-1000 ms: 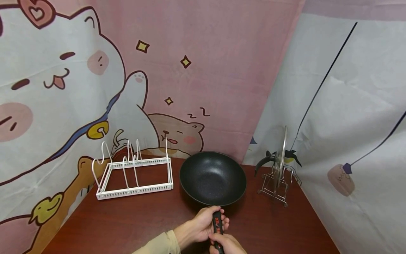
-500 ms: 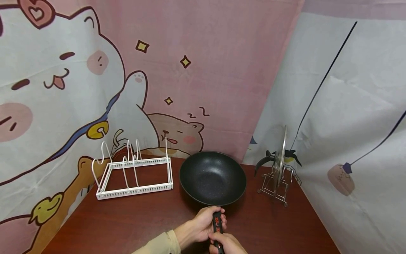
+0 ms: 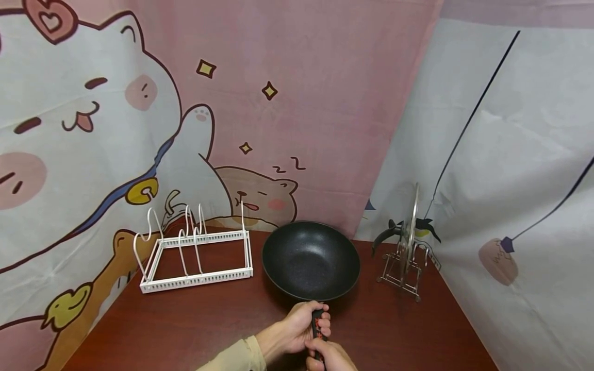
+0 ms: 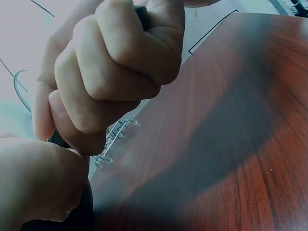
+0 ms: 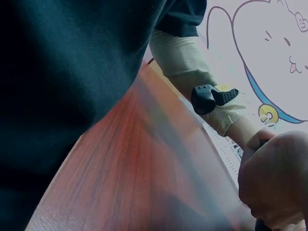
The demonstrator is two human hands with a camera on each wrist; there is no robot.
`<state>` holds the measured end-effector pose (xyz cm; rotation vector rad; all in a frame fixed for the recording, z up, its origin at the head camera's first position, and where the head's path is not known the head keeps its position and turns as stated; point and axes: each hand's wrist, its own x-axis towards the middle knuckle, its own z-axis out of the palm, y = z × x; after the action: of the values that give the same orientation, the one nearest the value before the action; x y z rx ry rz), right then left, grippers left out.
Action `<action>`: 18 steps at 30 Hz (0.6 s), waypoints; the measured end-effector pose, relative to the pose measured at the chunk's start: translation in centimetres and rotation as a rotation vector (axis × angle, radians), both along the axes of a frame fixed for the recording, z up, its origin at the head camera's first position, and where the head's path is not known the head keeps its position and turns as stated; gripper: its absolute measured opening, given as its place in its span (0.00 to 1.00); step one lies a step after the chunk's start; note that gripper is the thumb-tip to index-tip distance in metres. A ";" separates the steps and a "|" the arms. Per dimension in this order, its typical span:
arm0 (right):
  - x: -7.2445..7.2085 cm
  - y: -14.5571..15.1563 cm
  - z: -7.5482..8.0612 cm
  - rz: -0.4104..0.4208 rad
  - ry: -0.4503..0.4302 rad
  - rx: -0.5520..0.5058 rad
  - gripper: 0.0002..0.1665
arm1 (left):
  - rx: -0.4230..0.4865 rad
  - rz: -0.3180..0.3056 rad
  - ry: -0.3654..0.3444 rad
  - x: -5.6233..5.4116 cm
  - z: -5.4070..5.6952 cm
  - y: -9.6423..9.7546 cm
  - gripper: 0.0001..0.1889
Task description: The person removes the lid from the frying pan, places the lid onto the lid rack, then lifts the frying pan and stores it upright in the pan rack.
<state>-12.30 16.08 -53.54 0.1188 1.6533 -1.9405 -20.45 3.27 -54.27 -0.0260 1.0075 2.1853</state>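
A black wok [image 3: 310, 260] stands in the middle of the head view, its bowl facing up and its handle [image 3: 317, 330] pointing toward me. My left hand [image 3: 294, 327] grips the handle close to the bowl, fingertips wrapped over its right side and partly covering the red lettering. Behind it, my right hand [image 3: 331, 355] holds the handle's near end with the thumb along the top. In the left wrist view the right hand's curled fingers [image 4: 103, 62] show, with a bit of the dark handle poking out above them.
A white rack [image 3: 197, 257] with upright loops stands left of the wok. On the right, a wire stand [image 3: 401, 275] holds a glass lid [image 3: 410, 226] on edge and a black-handled item. Printed cloth [image 3: 325, 103] hangs behind the reddish-brown table [image 3: 185, 324].
My left hand's fingers have curled further round the handle, covering more of the red lettering. The wok and the right hand stay nearly in place.
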 end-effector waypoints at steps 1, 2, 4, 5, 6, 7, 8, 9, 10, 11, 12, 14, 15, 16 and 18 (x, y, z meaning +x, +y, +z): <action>0.0 -0.1 -0.1 -0.013 0.003 0.006 0.11 | -0.002 0.001 0.003 0.0 -0.1 0.0 0.05; 0.0 -0.2 -0.1 -0.025 0.008 0.015 0.11 | -0.004 0.001 0.002 0.0 -0.1 0.0 0.05; 0.0 -0.4 -0.3 -0.053 0.025 0.050 0.12 | -0.005 0.000 0.004 0.0 -0.1 0.0 0.05; 0.0 -0.5 -0.3 -0.067 0.029 0.062 0.12 | -0.005 0.000 0.004 0.0 -0.1 0.0 0.05; 0.0 -0.6 -0.4 -0.078 0.036 0.078 0.12 | -0.004 0.000 0.004 0.0 -0.1 0.0 0.05; 0.1 -0.7 -0.4 -0.092 0.041 0.095 0.13 | -0.003 0.000 0.004 0.0 -0.1 0.0 0.05; 0.1 -0.8 -0.4 -0.104 0.049 0.113 0.13 | -0.002 -0.001 0.002 0.0 -0.1 -0.1 0.05; 0.1 -0.9 -0.4 -0.117 0.054 0.130 0.13 | 0.000 -0.002 0.001 0.0 -0.1 -0.1 0.05; 0.2 -1.0 -0.4 -0.127 0.056 0.143 0.13 | 0.000 -0.003 -0.001 0.0 -0.2 -0.1 0.05; 0.2 -1.1 -0.3 -0.137 0.059 0.155 0.13 | 0.001 -0.004 -0.002 0.0 -0.2 -0.1 0.05; 0.3 -1.3 -0.3 -0.145 0.065 0.171 0.13 | 0.002 -0.005 -0.003 0.0 -0.2 -0.1 0.05; 0.3 -1.4 -0.3 -0.158 0.069 0.194 0.13 | 0.002 -0.006 -0.006 0.0 -0.2 -0.1 0.04; 0.4 -1.5 -0.2 -0.163 0.067 0.197 0.13 | 0.002 -0.007 -0.007 0.0 -0.2 -0.1 0.04; 0.4 -1.6 -0.2 -0.166 0.067 0.201 0.13 | 0.002 -0.007 -0.005 0.0 -0.2 -0.2 0.04; 0.4 -1.6 -0.3 -0.173 0.062 0.193 0.13 | 0.004 -0.010 -0.004 0.0 -0.1 -0.2 0.04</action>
<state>-11.91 14.46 -53.81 0.2880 1.9260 -1.9211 -20.46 3.07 -54.39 -0.0231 0.9996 2.1774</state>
